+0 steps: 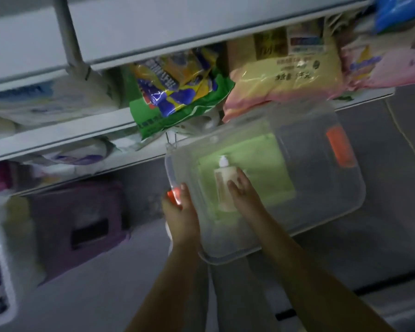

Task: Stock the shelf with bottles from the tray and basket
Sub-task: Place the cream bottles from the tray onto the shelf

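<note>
Left hand (pixel 180 212) grips tub (pixel 326 202), right hand (pixel 243 190) pump bottle (pixel 222 170), label blurred

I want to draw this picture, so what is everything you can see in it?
clear plastic bin: one, see-through with orange latches, in front of the shelves
pump bottle: one, cream with a white pump, inside the bin
green patch: one, green, at the bin's bottom
green bag: one, green, yellow and blue, hanging over a shelf edge
yellow bag: one, yellow and pink, right of the green bag
pink bag: one, pink, far right
blue bag: one, blue, top right
purple basket: one, purple, lower left
shelves: several, whitish, across the top
left hand: grips the bin's rim
right hand: holds the pump bottle
</note>
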